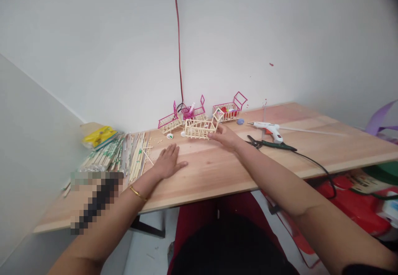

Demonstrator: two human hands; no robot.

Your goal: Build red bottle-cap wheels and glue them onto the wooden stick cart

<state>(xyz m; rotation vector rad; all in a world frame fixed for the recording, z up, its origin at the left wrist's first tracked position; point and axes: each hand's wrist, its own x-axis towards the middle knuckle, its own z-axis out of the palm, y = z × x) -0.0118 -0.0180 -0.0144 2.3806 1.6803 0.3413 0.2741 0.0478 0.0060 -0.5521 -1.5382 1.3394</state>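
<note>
wooden sticks, pale and slim, form a small pale stick cart (199,130) with a raised handle, pictured near the back of a wood-topped table (199,179), in front of a row of pink-trimmed carts. the right hand (226,137) is partly curled around the handle end, thumb and fingers pinching the frame; whether the base touches the tabletop is hard to tell. the left hand (168,161) lies palm down on the table just short of the cart, fingers stretched out and thumb apart, gripping nothing, with a gold bracelet (137,193) at the wrist.

just behind, from left to right, stand a left pink-trimmed cart (169,122), a middle pink-trimmed cart (200,111), partly hidden, and a right pink-trimmed cart (218,108) bearing red and other coloured pieces. a white disc (169,136) with a green mark sits before the left one, and a blue lump (240,121) rests by the right one.

further right, a white glue gun (271,130) with an orange trigger lies beside dark-handled pliers (255,142). at left, loose sticks (137,156) lie next to wrapped sticks (108,154) and a yellow packet (99,137). a red cord (178,38) runs down the pale wall (118,51) behind.
</note>
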